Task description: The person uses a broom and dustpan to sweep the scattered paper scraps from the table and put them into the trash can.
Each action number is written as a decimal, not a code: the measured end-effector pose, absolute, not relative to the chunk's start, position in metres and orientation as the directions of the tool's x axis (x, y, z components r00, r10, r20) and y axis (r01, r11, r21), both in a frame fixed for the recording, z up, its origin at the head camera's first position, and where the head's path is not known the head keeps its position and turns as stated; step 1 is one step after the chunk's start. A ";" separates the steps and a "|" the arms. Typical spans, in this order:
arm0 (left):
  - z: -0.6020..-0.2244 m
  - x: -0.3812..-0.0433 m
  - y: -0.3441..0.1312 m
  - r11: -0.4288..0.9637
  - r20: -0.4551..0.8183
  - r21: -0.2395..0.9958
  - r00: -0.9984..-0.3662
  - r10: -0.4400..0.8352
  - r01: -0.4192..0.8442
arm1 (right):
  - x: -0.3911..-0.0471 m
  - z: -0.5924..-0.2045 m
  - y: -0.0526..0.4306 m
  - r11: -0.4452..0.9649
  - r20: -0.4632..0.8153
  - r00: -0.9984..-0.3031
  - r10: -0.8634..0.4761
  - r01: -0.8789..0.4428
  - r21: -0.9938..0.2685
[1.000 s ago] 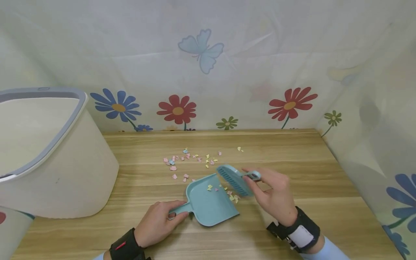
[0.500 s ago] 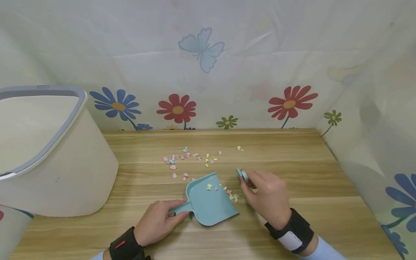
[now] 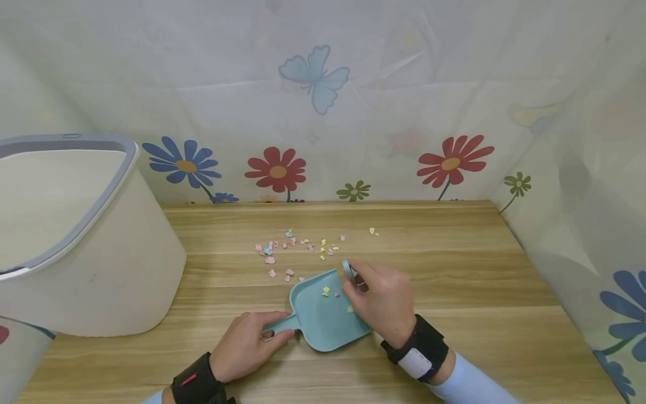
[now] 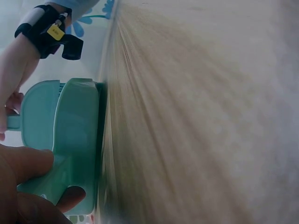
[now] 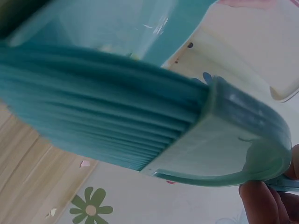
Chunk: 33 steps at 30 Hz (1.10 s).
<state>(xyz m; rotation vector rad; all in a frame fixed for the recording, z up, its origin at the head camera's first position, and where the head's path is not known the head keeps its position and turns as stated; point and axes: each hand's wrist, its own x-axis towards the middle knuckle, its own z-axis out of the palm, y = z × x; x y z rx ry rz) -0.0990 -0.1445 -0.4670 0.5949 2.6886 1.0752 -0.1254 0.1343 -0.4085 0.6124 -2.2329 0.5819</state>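
Observation:
My left hand [image 3: 247, 342] grips the handle of a light-blue dustpan [image 3: 323, 322] that lies on the wooden table. A few yellow and pink paper scraps [image 3: 326, 292] are in the pan. My right hand [image 3: 386, 300] holds the handle of a matching small hand brush [image 5: 93, 102] at the pan's open right edge. From the head view the hand hides most of the brush; the right wrist view shows its long ribbed bristles beside the pan. More pink, yellow and blue scraps [image 3: 270, 260] lie scattered behind the dustpan.
A large white bin [image 3: 146, 269] with a grey rim stands at the left. Behind the table hangs a flowered curtain [image 3: 227, 112], which also runs along the right side. Two small yellow bits [image 3: 372, 230] lie toward the table's back.
My right hand first took the brush to the right, then brought it left to the dustpan's edge. Scraps near that edge are now mostly covered by the hand. The left hand stays still.

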 end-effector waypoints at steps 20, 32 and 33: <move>-0.466 -0.099 -0.145 0.657 -0.036 0.697 -0.902 0.430 0.286 | -0.137 -0.397 0.173 0.719 0.740 -0.667 -0.085 -0.555 -0.418; -0.466 -0.098 -0.145 0.648 -0.032 0.707 -0.902 0.430 0.284 | -0.131 -0.406 0.157 0.729 0.700 -0.666 -0.258 -0.610 -0.311; -0.466 -0.099 -0.145 0.647 -0.032 0.708 -0.902 0.431 0.284 | -0.131 -0.406 0.155 0.723 0.699 -0.667 -0.259 -0.613 -0.317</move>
